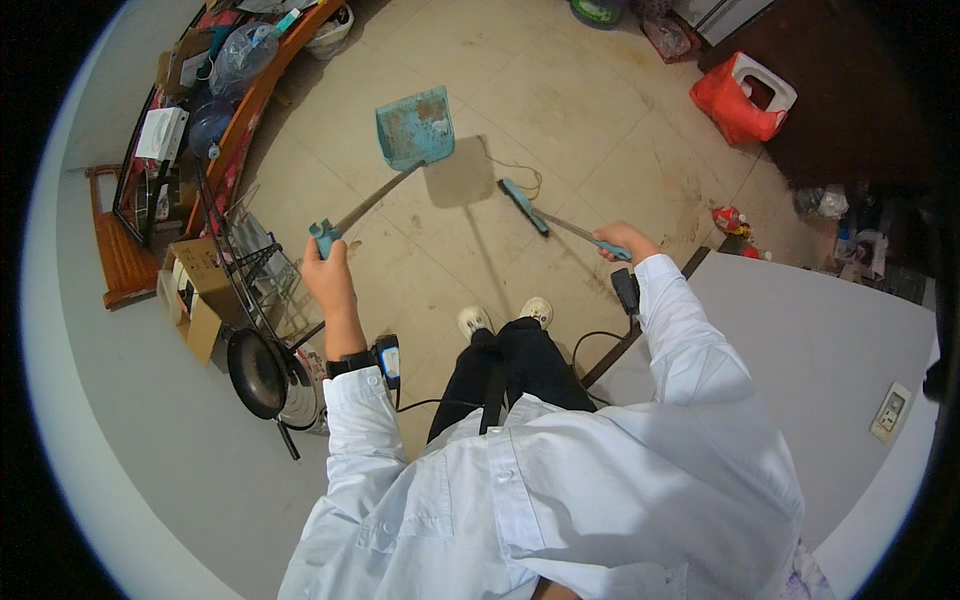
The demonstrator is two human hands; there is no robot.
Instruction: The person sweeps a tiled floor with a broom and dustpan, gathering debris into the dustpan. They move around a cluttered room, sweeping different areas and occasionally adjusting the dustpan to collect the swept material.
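My left hand (331,275) is wrapped round the light-blue grip at the top of a long-handled dustpan (415,130). The pan is light blue with brown stains, and its shadow falls on the tiles apart from it, so it appears to hang above the floor. In my right hand (627,241) is the blue-gripped handle of a small broom (522,207). The broom's narrow head with dark bristles points left, to the right of the pan's shadow; whether it touches the floor I cannot tell.
Tiled floor (390,285) with brown smudges lies ahead. A thin cord (525,168) curls beside the broom head. At left are a cluttered wooden shelf (250,110), a cardboard box (208,290) and a frying pan (257,372). A red bag (735,105) stands at right.
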